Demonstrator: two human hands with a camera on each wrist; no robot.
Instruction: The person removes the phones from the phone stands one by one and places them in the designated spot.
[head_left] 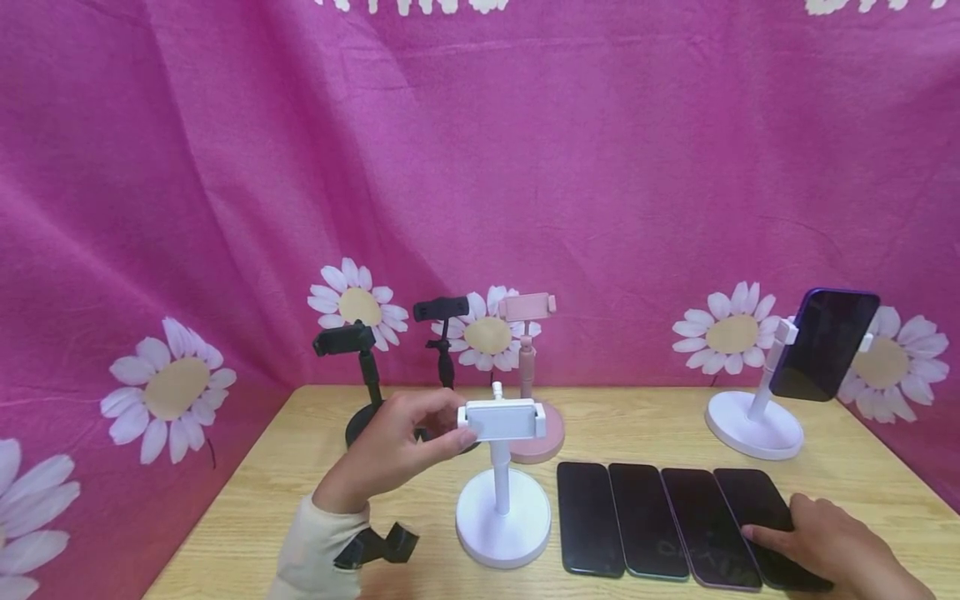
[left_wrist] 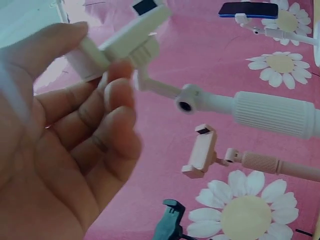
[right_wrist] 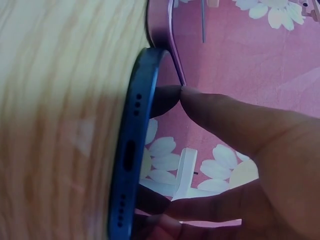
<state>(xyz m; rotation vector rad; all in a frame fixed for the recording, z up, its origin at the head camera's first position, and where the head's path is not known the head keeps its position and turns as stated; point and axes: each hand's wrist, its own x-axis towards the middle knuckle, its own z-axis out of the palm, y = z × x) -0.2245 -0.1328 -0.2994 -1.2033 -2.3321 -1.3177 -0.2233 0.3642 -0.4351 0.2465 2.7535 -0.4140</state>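
My left hand point(head_left: 408, 446) pinches the left end of the clamp point(head_left: 501, 419) on a white phone stand point(head_left: 502, 521), thumb in front and fingers behind. The stand is upright on its round base. At the right, my right hand point(head_left: 832, 537) lies across the last dark smartphone point(head_left: 757, 496) in a row, with the thumb at its left edge and the fingers at its right side. In the right wrist view this phone's blue end edge point(right_wrist: 131, 155) lies close along the wood. Its screen mirrors the fingers.
Several dark phones point(head_left: 588, 521) lie side by side on the wooden table point(head_left: 247, 508). Behind stand two black phone stands point(head_left: 367, 367) and a pink one point(head_left: 527, 358). At the back right, a white stand point(head_left: 753, 425) holds a blue-edged phone point(head_left: 825, 346). A pink floral cloth point(head_left: 600, 208) hangs behind.
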